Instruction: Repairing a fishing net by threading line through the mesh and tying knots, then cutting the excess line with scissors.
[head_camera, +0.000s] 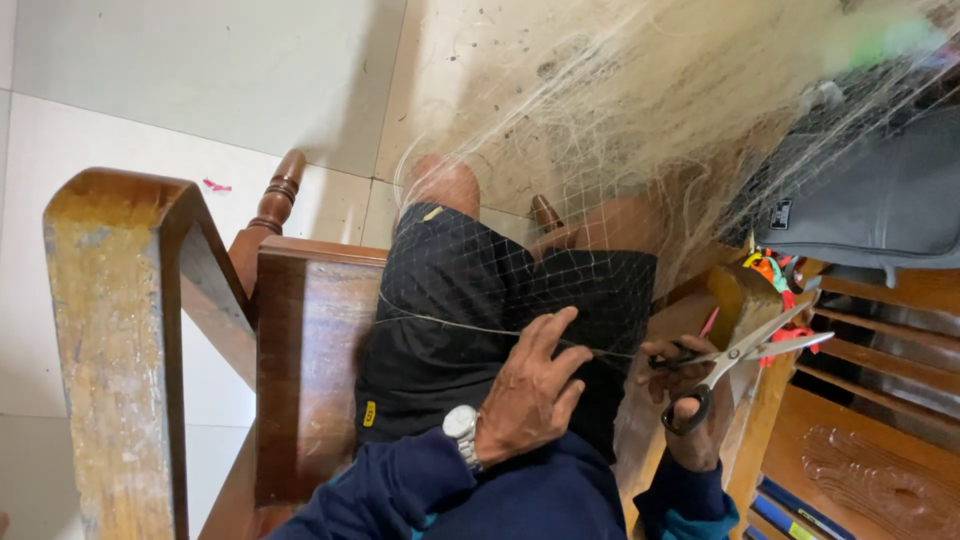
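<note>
Scissors (745, 352) gape open in right hand (695, 420); left hand (530, 395) fingers pinch net (560, 270) edge cord.

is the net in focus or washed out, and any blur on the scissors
Head view: the fishing net looks pale and hazy toward the top right; the scissors in the right hand are fairly sharp; the left hand is evenly lit, no glare.
</note>
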